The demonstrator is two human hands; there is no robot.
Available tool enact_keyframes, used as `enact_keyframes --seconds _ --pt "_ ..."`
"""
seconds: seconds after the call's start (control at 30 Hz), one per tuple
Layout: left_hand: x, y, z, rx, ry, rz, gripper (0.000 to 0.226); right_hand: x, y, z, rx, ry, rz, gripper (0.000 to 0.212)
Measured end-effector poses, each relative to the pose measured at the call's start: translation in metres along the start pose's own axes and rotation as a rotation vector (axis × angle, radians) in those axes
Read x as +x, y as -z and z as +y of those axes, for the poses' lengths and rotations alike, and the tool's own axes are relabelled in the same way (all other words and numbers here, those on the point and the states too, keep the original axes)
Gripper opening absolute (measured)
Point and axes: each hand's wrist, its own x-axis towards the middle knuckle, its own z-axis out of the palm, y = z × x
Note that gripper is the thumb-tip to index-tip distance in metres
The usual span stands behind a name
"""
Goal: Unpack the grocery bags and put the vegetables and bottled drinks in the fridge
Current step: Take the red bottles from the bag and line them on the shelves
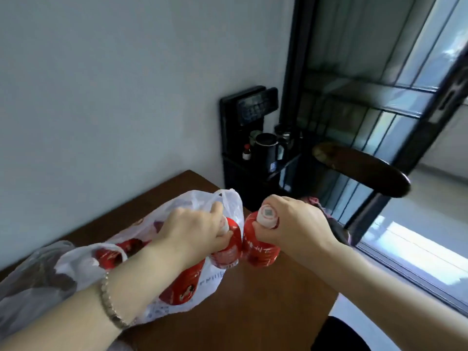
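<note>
Spanning the lower view, the brown counter (266,300) carries a white grocery bag (83,264), seemingly holding further bottles (182,292). The left hand (192,231) clamps its fingers on a red bottle (231,247) at the bag's mouth; the right hand (296,221) clamps a second bottle (260,249) just beside it.

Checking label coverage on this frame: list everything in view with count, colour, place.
Brown wooden table: one, centre foreground.
White thin plastic grocery bag: one, on table, left.
Red-labelled white-capped plastic drink bottles: two, both held; more red ones inside grocery bag, count unclear.
Clear crumpled plastic bag: one, far left.
Black electric kettle: one, on black stand by wall.
Dark wooden chair back: one, right.
Gold bracelet: one, left wrist.
Left hand: grips bottle neck at bag mouth.
Right hand: grips bottle near cap.
</note>
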Motion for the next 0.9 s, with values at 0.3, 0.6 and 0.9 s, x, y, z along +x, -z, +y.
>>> enact_keyframes --seconds 0.3,0.6,0.9 --pt "0.072 0.042 0.212 -0.203 -0.592 0.261 0.039 -0.174 0.086 0.122 -0.202 -0.518 0.124 0.037" --pt "0.083 0.14 0.532 -0.442 -1.006 0.542 0.034 -0.438 0.196 0.24 -0.273 -1.039 0.472 0.027" --pt "0.041 0.297 0.806 -0.498 -1.431 0.599 0.028 -0.678 0.317 0.311 -0.381 -1.372 0.622 0.018"
